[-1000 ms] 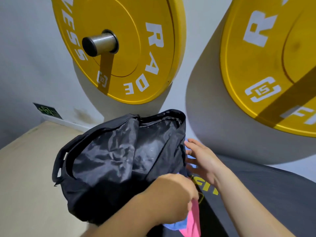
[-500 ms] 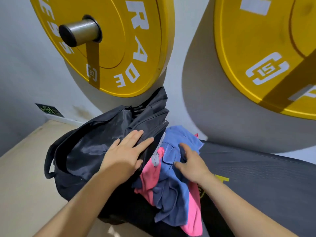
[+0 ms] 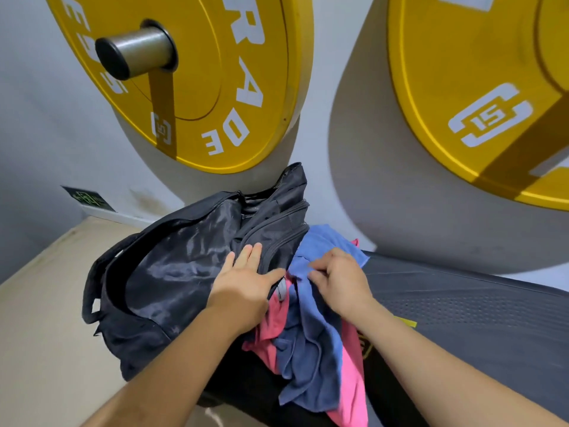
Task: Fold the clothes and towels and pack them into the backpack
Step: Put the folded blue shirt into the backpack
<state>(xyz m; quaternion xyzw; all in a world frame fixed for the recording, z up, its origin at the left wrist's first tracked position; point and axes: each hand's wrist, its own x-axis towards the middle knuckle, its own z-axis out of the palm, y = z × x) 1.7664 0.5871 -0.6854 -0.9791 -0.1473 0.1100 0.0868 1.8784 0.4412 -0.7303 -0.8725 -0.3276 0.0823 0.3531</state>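
Note:
A black backpack lies slumped at the left end of a dark grey bench, its shiny lining showing. My left hand rests flat on the backpack's right side, fingers spread. Beside it a crumpled blue towel lies over a pink cloth on the bench. My right hand pinches the upper part of the blue towel between thumb and curled fingers.
Two big yellow weight plates hang on the white wall just behind the bench, one with a steel peg sticking out. A beige floor lies to the left of the bench.
The backpack has been pushed aside to the left, uncovering the blue and pink cloths. My left hand came to lie flat on the bag and my right hand closed on the blue towel.

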